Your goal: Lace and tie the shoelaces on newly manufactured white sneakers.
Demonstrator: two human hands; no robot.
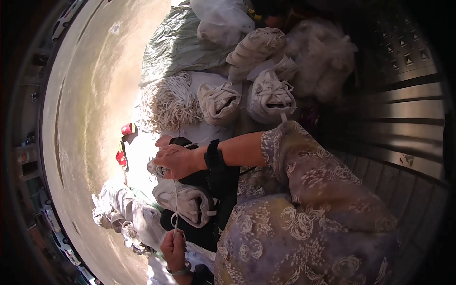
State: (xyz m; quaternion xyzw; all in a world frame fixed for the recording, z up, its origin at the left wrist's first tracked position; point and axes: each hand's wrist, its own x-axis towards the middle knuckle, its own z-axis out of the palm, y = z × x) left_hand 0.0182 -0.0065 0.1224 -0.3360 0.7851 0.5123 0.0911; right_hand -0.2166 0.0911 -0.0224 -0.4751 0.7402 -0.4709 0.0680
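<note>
My left hand (173, 248), low in the view with a bangle at its wrist, pinches a white shoelace (176, 202). The lace runs up from it, taut and with a small loop near the fingers, to my right hand (176, 160). That hand, with a black band on its wrist, is closed over a light-coloured shoe (156, 168), mostly hidden under the fingers. Between the two hands a white sneaker (184, 202) rests on dark cloth on my lap, its dark opening toward me.
Beyond my right arm lie a heap of white laces (171, 102), a laced shoe (218, 102) and another laced shoe (271, 97). More shoes (118, 209) are piled at lower left. Red-and-black slippers (122, 157) are on the ground. A slatted metal bench (399, 130) stands at right.
</note>
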